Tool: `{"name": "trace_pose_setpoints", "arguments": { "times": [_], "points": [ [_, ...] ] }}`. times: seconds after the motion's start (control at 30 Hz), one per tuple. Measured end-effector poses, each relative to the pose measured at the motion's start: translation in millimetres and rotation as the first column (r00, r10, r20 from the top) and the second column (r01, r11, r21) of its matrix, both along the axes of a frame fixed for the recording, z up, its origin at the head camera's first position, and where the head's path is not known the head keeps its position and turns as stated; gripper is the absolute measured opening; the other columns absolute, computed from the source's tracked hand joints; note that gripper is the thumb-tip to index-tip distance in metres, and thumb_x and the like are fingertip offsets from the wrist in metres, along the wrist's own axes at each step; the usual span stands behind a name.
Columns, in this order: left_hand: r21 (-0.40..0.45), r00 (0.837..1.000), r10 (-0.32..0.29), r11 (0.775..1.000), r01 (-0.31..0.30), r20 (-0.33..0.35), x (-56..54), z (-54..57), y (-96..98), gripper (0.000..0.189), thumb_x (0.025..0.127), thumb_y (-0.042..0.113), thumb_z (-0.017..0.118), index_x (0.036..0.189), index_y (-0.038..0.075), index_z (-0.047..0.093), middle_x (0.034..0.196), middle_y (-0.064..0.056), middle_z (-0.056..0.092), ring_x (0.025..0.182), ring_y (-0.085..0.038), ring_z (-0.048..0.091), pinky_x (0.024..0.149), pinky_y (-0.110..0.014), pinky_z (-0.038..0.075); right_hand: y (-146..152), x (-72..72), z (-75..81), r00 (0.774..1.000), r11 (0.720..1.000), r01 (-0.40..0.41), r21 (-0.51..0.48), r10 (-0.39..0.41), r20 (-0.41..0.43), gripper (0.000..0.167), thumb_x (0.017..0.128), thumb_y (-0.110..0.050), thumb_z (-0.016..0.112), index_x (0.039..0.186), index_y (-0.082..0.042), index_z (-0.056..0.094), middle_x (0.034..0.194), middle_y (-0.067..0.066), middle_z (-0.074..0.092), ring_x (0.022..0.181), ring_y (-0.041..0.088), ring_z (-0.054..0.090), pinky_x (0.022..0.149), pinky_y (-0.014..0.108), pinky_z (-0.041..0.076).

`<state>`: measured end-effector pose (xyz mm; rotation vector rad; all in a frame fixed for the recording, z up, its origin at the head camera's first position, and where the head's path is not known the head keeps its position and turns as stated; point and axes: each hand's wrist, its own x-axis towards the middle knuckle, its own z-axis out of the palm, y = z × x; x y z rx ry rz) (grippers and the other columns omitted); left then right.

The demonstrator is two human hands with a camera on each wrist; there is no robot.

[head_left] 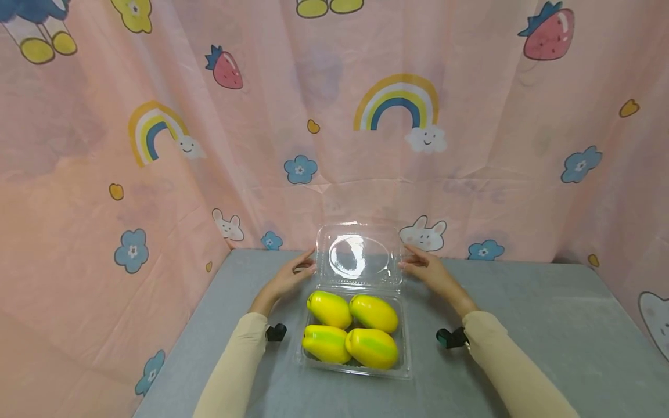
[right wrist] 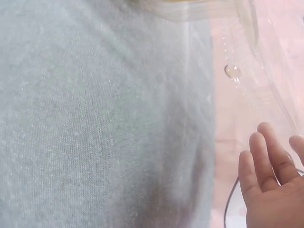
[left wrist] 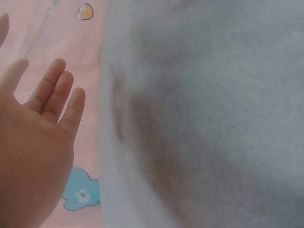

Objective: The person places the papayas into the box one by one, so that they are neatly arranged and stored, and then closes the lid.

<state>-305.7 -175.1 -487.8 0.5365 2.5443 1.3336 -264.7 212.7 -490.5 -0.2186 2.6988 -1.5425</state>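
Note:
A clear plastic clamshell box [head_left: 405,357] lies on the table with its hinged lid [head_left: 359,255] raised at the far side. Several yellow fruits with green streaks [head_left: 372,348], smooth and oblong like mangoes or papayas, fill the base in two rows. My left hand [head_left: 284,281] is at the lid's left edge, its fingertips right by the plastic. On the opposite edge, the fingertips of my right hand [head_left: 432,276] meet the lid's side. Both wrist views show the fingers extended and spread, with part of the clear lid [right wrist: 266,71] beyond the right hand.
Grey cloth covers the table [head_left: 522,325]. A pink printed curtain [head_left: 334,197] hangs along the table's back edge and at both sides. Small black devices [head_left: 452,338] stick out inward from the wrists beside the box.

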Motion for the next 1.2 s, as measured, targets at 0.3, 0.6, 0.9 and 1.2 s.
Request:
{"name": "trace_pose_setpoints", "arguments": {
  "times": [0.3, 0.6, 0.9, 1.2],
  "points": [
    [0.029, 0.997, -0.042, 0.999, 0.044, -0.063, 5.0, 7.7, -4.7, 0.064, 0.101, 0.033, 0.055, 0.157, 0.024, 0.027, 0.15, -0.017, 0.047, 0.139, -0.035, 0.044, 0.118, -0.055, 0.034, 2.0, 10.5, 14.2, 1.0, 1.0, -0.009, 0.007, 0.009, -0.028, 0.073, 0.096, -0.05, 0.058, 0.157, -0.022, 0.028, 0.141, 0.017, 0.057, 0.126, 0.035, 0.053, 0.107, 0.057, 0.047],
    [0.078, 0.987, -0.089, 0.992, 0.1, -0.136, 15.7, 15.2, -12.6, 0.063, 0.101, 0.028, 0.056, 0.157, 0.025, 0.027, 0.152, -0.016, 0.044, 0.138, -0.038, 0.043, 0.117, -0.059, 0.034, 1.5, 25.3, 28.6, 0.996, 0.999, -0.043, 0.003, 0.043, -0.072, 0.067, 0.099, -0.044, 0.056, 0.157, -0.026, 0.028, 0.141, 0.016, 0.056, 0.127, 0.036, 0.053, 0.105, 0.057, 0.049],
    [0.123, 0.978, -0.113, 0.983, 0.136, -0.176, 36.5, 26.1, -18.9, 0.063, 0.101, 0.02, 0.056, 0.157, 0.022, 0.028, 0.155, -0.019, 0.039, 0.138, -0.044, 0.04, 0.116, -0.062, 0.033, -0.6, 44.6, 39.9, 0.987, 0.997, -0.082, -0.013, 0.079, -0.143, 0.06, 0.101, -0.033, 0.055, 0.156, -0.024, 0.031, 0.141, 0.018, 0.056, 0.124, 0.035, 0.056, 0.103, 0.052, 0.051],
    [0.157, 0.965, -0.134, 0.973, 0.171, -0.224, 59.7, 23.7, -28.0, 0.062, 0.1, 0.012, 0.055, 0.156, 0.022, 0.03, 0.148, -0.018, 0.045, 0.134, -0.044, 0.041, 0.113, -0.062, 0.036, -0.9, 70.1, 38.1, 0.98, 0.997, -0.073, -0.027, 0.067, -0.187, 0.055, 0.102, -0.031, 0.054, 0.153, -0.022, 0.038, 0.141, 0.014, 0.056, 0.122, 0.03, 0.056, 0.094, 0.008, 0.046]
  ]
}}
